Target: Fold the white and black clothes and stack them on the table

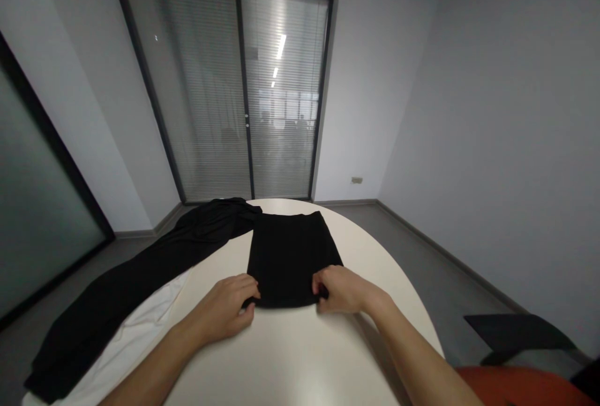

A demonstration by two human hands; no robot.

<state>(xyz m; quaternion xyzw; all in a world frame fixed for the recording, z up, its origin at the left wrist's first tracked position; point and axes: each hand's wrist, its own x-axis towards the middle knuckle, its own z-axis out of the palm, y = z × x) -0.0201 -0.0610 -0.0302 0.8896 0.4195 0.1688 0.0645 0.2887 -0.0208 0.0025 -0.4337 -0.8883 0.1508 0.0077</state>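
A black skirt-shaped garment [290,256] lies flat on the round cream table [300,356], narrower at its far edge and wider toward me. At its near left corner, my left hand [229,306] is closed, with thumb and fingers pinching the cloth. My right hand [340,290] grips the near right corner in the same way, fingers curled over the edge. The near edge between both hands runs almost straight. Whether the garment is a skirt or a folded piece cannot be told.
Dark clothing [154,268] is heaped along the table's left side, over white cloth [140,325]. An orange chair seat [520,387] and a black armrest [520,331] stand at the lower right. Behind the table are glass panels with blinds [285,112].
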